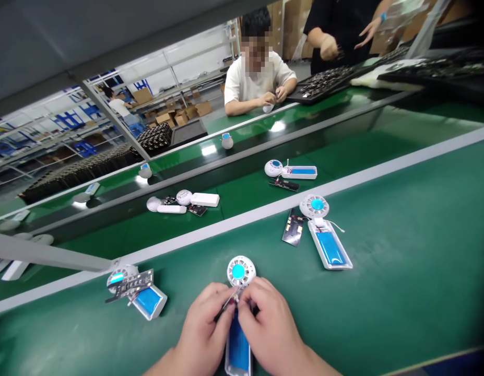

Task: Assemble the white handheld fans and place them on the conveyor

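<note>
In the head view, a white handheld fan housing lies in front of me, its round head pointing away and a blue battery in its handle. Over the neck of the fan, my left hand is closed on a dark circuit board, seen nearly edge-on. My right hand pinches at the same spot beside the board; its fingertips hide what they hold, perhaps a small wire end. Both hands partly cover the handle.
On the green bench lie another opened fan with its board at right, and one fan under a board at left. Beyond a white rail, a belt carries more fan parts. Co-workers sit and stand opposite.
</note>
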A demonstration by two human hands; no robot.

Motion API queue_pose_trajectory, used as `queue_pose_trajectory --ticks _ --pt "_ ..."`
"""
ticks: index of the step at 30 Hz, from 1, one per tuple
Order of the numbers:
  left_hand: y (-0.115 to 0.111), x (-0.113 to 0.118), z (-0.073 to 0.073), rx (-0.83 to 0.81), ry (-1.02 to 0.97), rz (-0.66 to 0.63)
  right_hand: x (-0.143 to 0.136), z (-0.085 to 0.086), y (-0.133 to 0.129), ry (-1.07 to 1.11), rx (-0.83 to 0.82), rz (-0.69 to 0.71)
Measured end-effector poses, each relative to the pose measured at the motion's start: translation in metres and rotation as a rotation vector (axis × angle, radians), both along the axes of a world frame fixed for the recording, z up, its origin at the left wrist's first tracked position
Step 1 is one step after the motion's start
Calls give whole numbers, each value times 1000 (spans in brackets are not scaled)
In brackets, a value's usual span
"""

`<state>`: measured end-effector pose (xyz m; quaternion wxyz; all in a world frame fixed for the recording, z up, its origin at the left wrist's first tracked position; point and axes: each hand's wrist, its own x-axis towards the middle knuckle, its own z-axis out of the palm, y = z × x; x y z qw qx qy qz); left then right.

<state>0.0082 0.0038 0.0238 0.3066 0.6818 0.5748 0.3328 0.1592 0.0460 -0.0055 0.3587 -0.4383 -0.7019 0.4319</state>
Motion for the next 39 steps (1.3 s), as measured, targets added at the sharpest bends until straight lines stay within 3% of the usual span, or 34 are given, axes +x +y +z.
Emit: queue_pose_trajectory --ticks 10,17,27,34,37,39 --pt "-1 -3 -3 226 240 -109 3 4 -1 66 -49 41" --pt "-1 -1 -2 214 265 -63 1 0 -2 46 -57 -42" --pt "-2 -1 -2 189 212 -71 3 -7 -3 76 -31 -7" --pt "1 -4 -8 252 211 -133 1 -26 -3 50 129 2" --pt "6 -9 -8 146 123 -115 -5 -38 0 64 171 -70" --pt "14 -15 -5 2 17 -29 -8 -44 1 114 165 -133"
